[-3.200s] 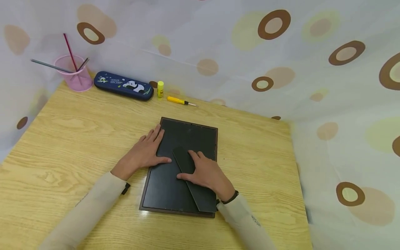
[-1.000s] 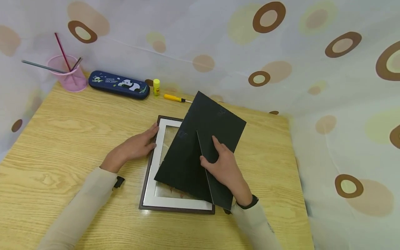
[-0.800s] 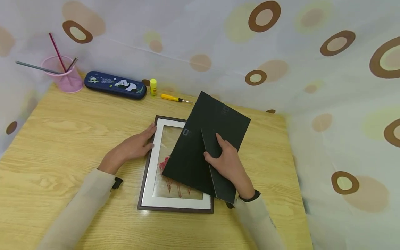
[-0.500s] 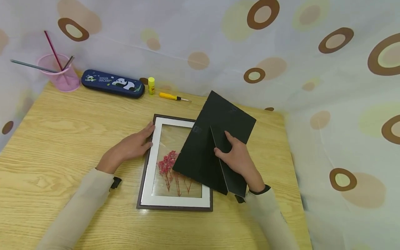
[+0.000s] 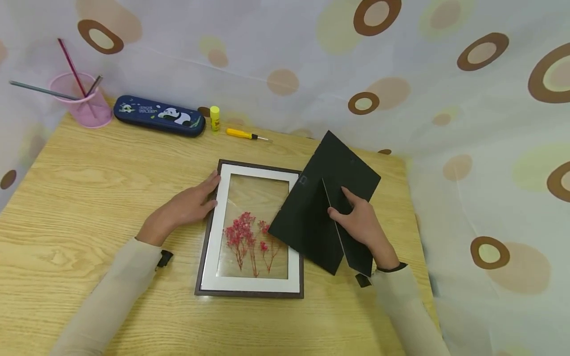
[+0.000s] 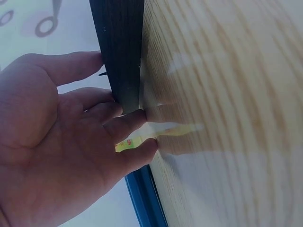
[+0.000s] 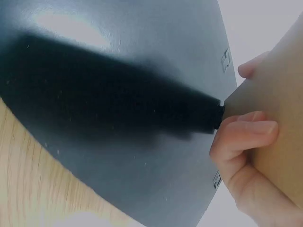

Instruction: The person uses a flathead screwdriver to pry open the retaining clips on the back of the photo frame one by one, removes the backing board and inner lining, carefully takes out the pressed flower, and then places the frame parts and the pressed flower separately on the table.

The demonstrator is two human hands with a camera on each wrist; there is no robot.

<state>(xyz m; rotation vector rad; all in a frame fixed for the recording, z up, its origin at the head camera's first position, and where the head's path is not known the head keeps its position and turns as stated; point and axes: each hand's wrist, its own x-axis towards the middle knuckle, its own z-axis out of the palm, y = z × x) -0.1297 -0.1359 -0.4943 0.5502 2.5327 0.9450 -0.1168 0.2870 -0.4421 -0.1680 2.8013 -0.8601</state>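
A dark brown picture frame (image 5: 249,295) with a white mat lies on the wooden table, pressed red flowers (image 5: 241,231) visible in its window. My left hand (image 5: 189,205) rests along the frame's left side, fingers fairly straight; in the left wrist view, the thumb and fingertips touch the dark frame edge (image 6: 120,42). My right hand (image 5: 362,225) grips the fold-out stand leg (image 5: 357,254) of the black backing board (image 5: 307,217). This board is tilted, its left corner overlapping the frame's right side. In the right wrist view, fingers curl round the leg (image 7: 279,137).
Along the back stand a pink mesh cup (image 5: 91,111) with several pencils, a navy panda pencil case (image 5: 159,116), a yellow glue stick (image 5: 215,118) and a yellow screwdriver (image 5: 240,133). A patterned cloth (image 5: 285,44) borders the table behind and at the sides.
The backing board has come up off the frame and shifted right in my right hand, baring the mat and flowers. My left hand has slid from the board's surface to the frame's left edge.
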